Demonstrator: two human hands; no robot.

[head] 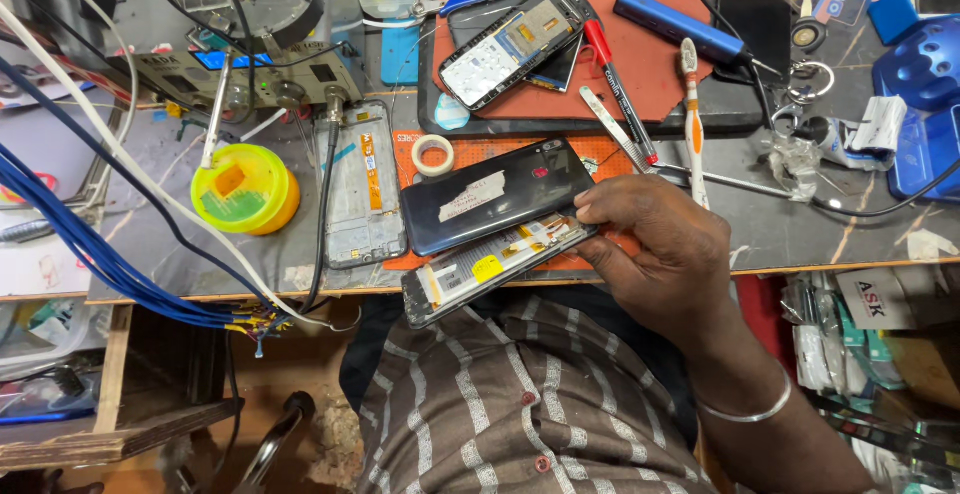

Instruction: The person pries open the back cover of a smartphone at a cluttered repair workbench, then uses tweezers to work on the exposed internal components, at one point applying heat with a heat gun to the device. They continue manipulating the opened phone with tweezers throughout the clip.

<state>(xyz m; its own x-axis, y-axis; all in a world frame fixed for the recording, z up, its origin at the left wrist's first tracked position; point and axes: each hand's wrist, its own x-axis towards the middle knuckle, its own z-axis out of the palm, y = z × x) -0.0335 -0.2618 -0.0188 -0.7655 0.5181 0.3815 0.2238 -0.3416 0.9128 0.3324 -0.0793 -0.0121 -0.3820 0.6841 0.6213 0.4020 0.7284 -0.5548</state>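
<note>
One hand (655, 244), the right, pinches a dark phone back cover (495, 197) and the opened phone body (495, 264) beneath it, at the worktop's (800, 239) near edge. Cover already lifted; body unrepaired. The left hand is unseen. Tweezers (615, 129) lie nearby.

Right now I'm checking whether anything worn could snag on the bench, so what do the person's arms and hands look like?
Only the right hand shows. It is bare, no glove, no ring visible, and the forearm is unsleeved. A thin silver bangle circles the wrist. The left hand is out of view. A brown and white checked shirt covers the torso.
</note>
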